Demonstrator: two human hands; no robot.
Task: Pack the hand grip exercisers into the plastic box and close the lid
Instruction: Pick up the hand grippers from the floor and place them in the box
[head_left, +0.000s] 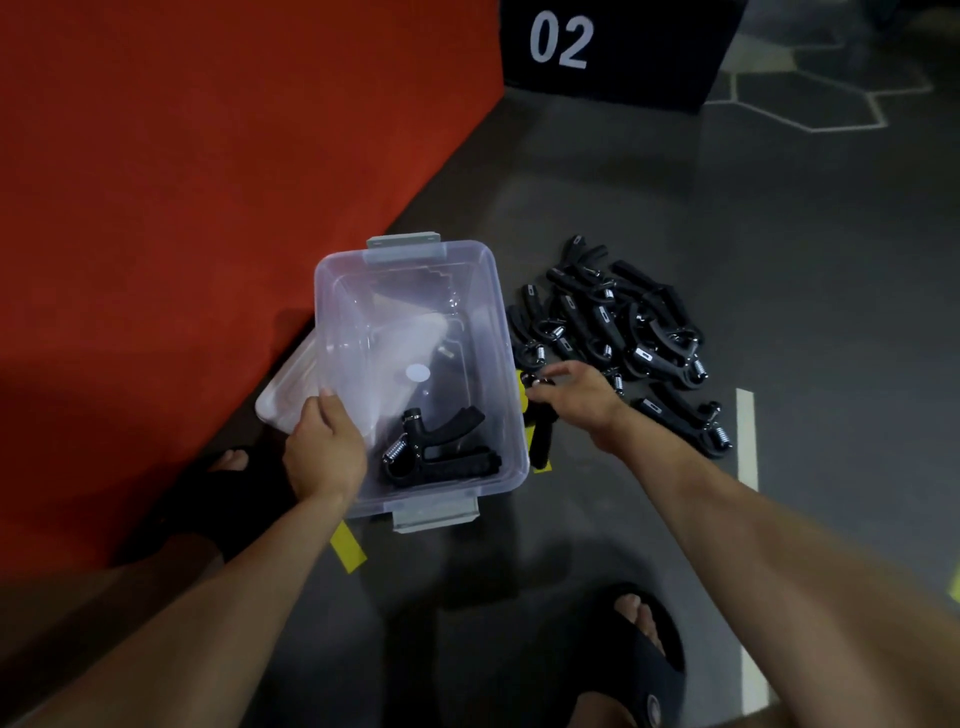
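- Red mat (197, 156) filled the upper left of the frame; a black block marked "02" (613, 47) stood at the top.
- Clear plastic box (332, 312) sat at centre, open, with grey latches at both ends; its lid (283, 395) lay just left, partly beneath it.
- Pile of hand grip exercisers (618, 322) lay right of centre, just beside the box.
- Left hand (324, 452) gripped the box's near-left rim, fingers curled over the wall.
- Right hand (571, 397) was closed around one held exerciser (540, 436) outside the right wall.
- One packed exerciser (441, 447) lay in the box's lower corner.
- These looked light, stiff, spring-loaded; the padded handles seemed the best hold.
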